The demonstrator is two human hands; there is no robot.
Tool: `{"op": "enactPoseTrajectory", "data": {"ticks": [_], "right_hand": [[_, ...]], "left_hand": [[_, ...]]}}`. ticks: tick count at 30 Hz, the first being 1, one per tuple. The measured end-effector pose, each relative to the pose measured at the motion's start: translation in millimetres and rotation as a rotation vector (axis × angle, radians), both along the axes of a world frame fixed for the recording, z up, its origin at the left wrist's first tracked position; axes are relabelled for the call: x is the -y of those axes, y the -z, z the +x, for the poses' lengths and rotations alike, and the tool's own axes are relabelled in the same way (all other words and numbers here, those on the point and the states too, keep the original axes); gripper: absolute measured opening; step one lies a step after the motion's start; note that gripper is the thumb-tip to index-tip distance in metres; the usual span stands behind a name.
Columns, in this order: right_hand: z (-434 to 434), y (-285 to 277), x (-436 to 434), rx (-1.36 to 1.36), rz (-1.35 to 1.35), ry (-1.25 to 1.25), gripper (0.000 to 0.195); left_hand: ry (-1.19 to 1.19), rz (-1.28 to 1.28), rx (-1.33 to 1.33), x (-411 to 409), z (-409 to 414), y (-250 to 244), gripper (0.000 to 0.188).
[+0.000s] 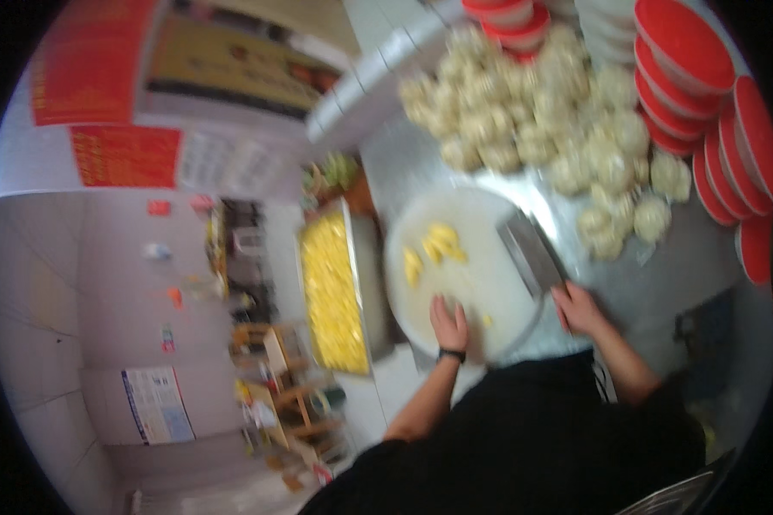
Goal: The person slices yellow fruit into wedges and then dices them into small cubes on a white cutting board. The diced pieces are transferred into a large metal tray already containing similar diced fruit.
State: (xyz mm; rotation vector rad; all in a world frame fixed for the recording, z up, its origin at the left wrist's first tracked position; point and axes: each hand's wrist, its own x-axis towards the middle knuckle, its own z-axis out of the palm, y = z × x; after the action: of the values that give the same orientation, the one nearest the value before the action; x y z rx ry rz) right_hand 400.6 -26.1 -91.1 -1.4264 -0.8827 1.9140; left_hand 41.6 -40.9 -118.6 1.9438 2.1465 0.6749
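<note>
A cleaver (529,252) is in my right hand (578,309), gripped by its handle, with the blade over the right side of a round white cutting board (483,212). My left hand (449,324) is over the board's near left part, fingers spread, holding nothing. Beyond it lie a few yellow food pieces (442,243), with another small group (413,266) to their left. One tiny yellow bit (487,319) sits right of my left hand. The yellow pieces are too blurred to name exactly.
Left of the board stands a deep metal tray (355,257) full of yellow pieces (334,293). Many pale bundles in clear plastic (496,109) cover the metal worktop (399,154) behind. Stacked red-and-white bowls (683,58) line the right. Wooden furniture (296,399) stands farther left.
</note>
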Motion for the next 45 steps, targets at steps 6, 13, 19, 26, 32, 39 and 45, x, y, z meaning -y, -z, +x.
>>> {"op": "enactPoseTrajectory", "data": {"ticks": [6, 13, 19, 26, 32, 39, 45], "right_hand": [[1, -9, 4, -0.051, -0.100, -0.005, 0.032], [-9, -7, 11, -0.019, -0.109, 0.016, 0.030], [-10, -10, 11, -0.006, -0.093, 0.024, 0.030], [-18, 4, 15, -0.054, -0.094, -0.058, 0.029], [-40, -7, 31, 0.040, -0.064, -0.193, 0.030], [-50, 8, 50, 0.009, -0.064, 0.043, 0.029], [-57, 19, 72, 0.020, -0.059, 0.161, 0.030]], "left_hand": [[-0.032, -0.162, -0.069, 25, 24, 7, 0.090], [-0.046, -0.068, 0.076, -58, 28, 44, 0.083], [-0.110, 0.098, -0.096, -120, 53, 33, 0.041], [0.200, -0.037, 0.138, -37, 45, 6, 0.034], [0.030, 0.076, 0.301, -22, 106, -25, 0.070], [0.167, 0.103, 0.065, -76, 91, -7, 0.054], [0.504, 0.073, 0.288, -35, 80, -7, 0.046]]}}
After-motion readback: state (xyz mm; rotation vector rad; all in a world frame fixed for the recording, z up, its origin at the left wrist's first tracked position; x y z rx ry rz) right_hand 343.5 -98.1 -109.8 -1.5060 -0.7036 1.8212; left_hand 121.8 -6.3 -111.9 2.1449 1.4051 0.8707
